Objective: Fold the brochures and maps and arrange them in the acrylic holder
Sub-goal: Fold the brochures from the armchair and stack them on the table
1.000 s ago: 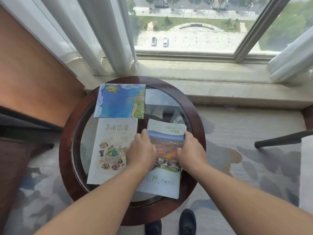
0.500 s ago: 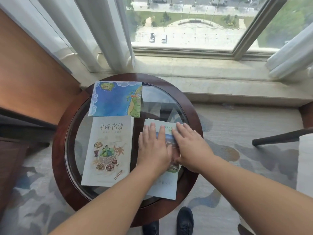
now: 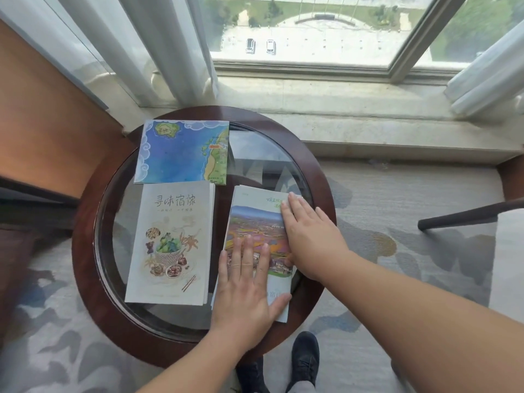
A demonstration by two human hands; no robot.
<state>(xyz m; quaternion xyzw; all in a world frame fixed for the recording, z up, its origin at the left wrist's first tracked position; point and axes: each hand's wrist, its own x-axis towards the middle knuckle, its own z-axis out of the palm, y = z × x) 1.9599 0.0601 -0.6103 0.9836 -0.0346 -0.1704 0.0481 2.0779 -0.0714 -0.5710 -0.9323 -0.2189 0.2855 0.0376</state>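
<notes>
Head view looks down on your round table [image 3: 85, 279], a glossy dark wood rim around a clear glass top. Three printed paper pieces lie flat on it. At the table's far left sits a nearly square folded map [image 3: 181, 151], mostly blue sea with a green coast strip along its right side. Just nearer than it, on the table's left half, lies a tall pale food brochure [image 3: 170, 242] with a drawn basket and dishes; stacked page edges show along its right side. On the table's right half lies the narrow landscape brochure [image 3: 255, 222], slightly tilted, its near end reaching out over the wood rim.

Your left hand [image 3: 246, 290] rests flat on that brochure's near half, fingers [image 3: 248, 251] straight and close together, thumb spread out to the right. Your right hand [image 3: 309, 236] lies flat along its right edge, fingers [image 3: 295, 202] straight, their tips reaching its far right corner. Neither hand grips anything; both only press the paper down.

Below the table's near rim your black shoes [image 3: 304, 355] stand on patterned grey carpet [image 3: 397, 279].
</notes>
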